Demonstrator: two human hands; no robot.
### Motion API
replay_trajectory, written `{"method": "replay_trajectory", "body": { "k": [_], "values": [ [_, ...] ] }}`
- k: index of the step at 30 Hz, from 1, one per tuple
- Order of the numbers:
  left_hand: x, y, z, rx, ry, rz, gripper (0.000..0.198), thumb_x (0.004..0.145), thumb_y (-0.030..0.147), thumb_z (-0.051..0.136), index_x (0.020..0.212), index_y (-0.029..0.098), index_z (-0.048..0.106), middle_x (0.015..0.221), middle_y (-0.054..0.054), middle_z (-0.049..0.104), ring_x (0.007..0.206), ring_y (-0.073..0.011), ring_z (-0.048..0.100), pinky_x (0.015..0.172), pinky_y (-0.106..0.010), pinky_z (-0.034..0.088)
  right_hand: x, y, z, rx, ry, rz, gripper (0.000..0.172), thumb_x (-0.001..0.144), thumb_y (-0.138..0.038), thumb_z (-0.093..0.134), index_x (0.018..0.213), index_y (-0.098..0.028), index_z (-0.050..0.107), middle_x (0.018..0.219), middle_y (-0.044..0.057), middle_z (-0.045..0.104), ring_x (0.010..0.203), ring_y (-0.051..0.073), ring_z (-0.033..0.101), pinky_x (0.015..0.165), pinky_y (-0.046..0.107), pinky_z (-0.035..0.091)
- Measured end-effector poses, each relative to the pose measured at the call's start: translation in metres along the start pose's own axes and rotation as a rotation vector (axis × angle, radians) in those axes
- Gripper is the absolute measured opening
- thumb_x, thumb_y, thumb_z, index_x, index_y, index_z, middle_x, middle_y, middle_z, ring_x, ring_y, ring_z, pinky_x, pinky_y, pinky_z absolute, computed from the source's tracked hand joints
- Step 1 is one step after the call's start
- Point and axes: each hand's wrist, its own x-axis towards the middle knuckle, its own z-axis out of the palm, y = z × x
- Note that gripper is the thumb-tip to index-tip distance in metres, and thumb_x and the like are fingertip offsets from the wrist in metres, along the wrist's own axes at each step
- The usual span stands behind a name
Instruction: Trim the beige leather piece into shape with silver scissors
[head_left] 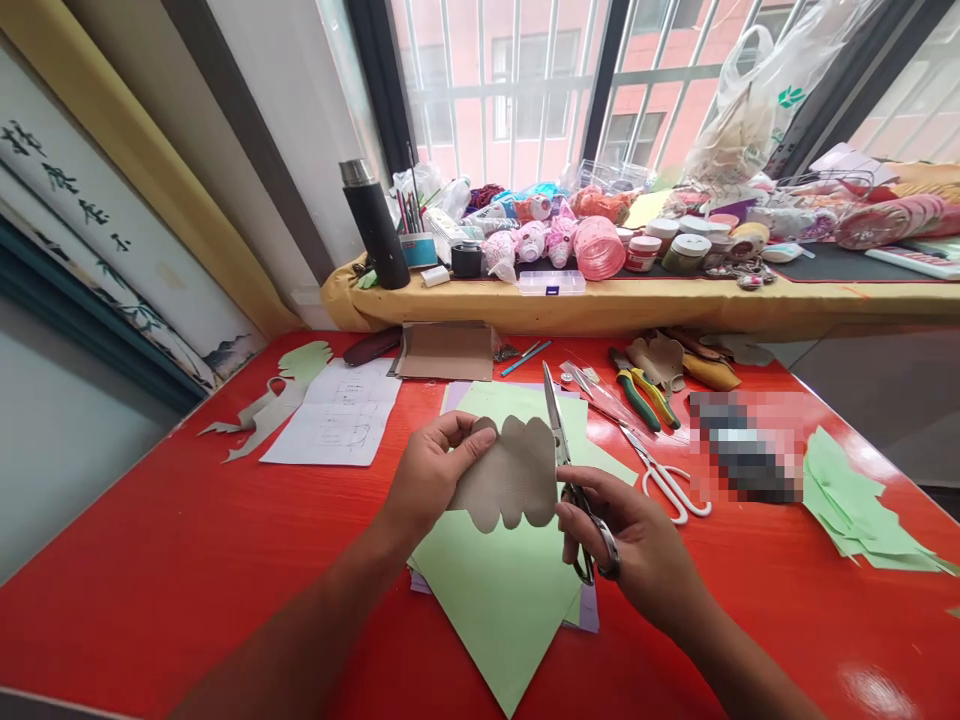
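Note:
My left hand (pixel 439 465) pinches the left side of a grey-brown piece of leather-like material (pixel 514 475) with scalloped edges, thumb on top. In my right hand (pixel 626 535) is a pair of dark-handled scissors (pixel 556 415), fingers through the loops, blades pointing up and away. The scissors lie along the right edge of the piece; whether the blades touch it I cannot tell. Both are held above light green paper sheets (pixel 502 600), with purple sheets (pixel 589 610) partly showing beneath.
White-handled scissors (pixel 667 480) and green-and-yellow pliers (pixel 641 390) lie right of the paper. Green scraps (pixel 862 500) are far right. A drawn-on white sheet (pixel 337 415) and offcuts (pixel 255 415) lie left. A black flask (pixel 375 225) and several jars (pixel 686 255) stand on the sill.

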Motion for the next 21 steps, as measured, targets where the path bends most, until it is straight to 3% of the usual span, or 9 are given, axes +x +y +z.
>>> {"method": "replay_trajectory", "body": {
  "k": [3,6,9,13,21],
  "values": [
    [0.0046,-0.0002,-0.0012,-0.162,-0.013,-0.048,0.046,0.077,0.059,0.089,0.089,0.017,0.075,0.079,-0.002,0.066,0.066,-0.0142,0.056,0.056,-0.025,0.043,-0.0042,0.0014,-0.0008,-0.071,-0.006,-0.202,0.032,0.104,-0.043,0.074,0.131,-0.026,0.073,0.075,0.001,0.07,0.059,0.02,0.072,0.051,0.031,0.055],
    [0.0066,-0.0031,-0.0023,-0.213,-0.016,-0.057,0.045,0.078,0.058,0.089,0.091,0.017,0.076,0.081,-0.002,0.066,0.069,-0.014,0.055,0.059,-0.024,0.043,-0.0087,-0.0008,-0.0011,-0.054,-0.021,-0.267,0.035,0.106,-0.037,0.072,0.14,-0.031,0.07,0.082,0.001,0.07,0.058,0.018,0.072,0.048,0.029,0.053],
    [0.0066,-0.0051,-0.0035,-0.211,-0.001,-0.059,0.042,0.079,0.056,0.088,0.093,0.018,0.078,0.086,-0.002,0.068,0.075,-0.0147,0.057,0.064,-0.024,0.045,-0.0091,-0.0016,0.0004,0.003,-0.031,-0.187,0.036,0.105,-0.041,0.073,0.14,-0.032,0.07,0.082,0.0,0.065,0.051,0.014,0.063,0.049,0.029,0.052],
    [0.0057,-0.0047,-0.0031,-0.187,0.001,-0.072,0.043,0.08,0.057,0.087,0.095,0.018,0.077,0.086,-0.002,0.067,0.073,-0.0141,0.055,0.061,-0.024,0.045,-0.0043,0.0033,0.0022,-0.011,-0.044,-0.04,0.048,0.098,-0.051,0.078,0.138,-0.026,0.072,0.073,-0.004,0.051,0.053,0.013,0.043,0.048,0.027,0.04],
    [0.0059,-0.0051,-0.0025,-0.115,0.006,-0.025,0.046,0.084,0.062,0.083,0.092,0.018,0.074,0.083,-0.003,0.068,0.073,-0.0155,0.058,0.062,-0.025,0.044,-0.0078,0.0051,0.0048,-0.099,-0.218,-0.012,0.068,0.093,-0.05,0.084,0.153,-0.03,0.061,0.077,-0.004,0.045,0.066,0.017,0.042,0.059,0.029,0.04]
  ]
}}
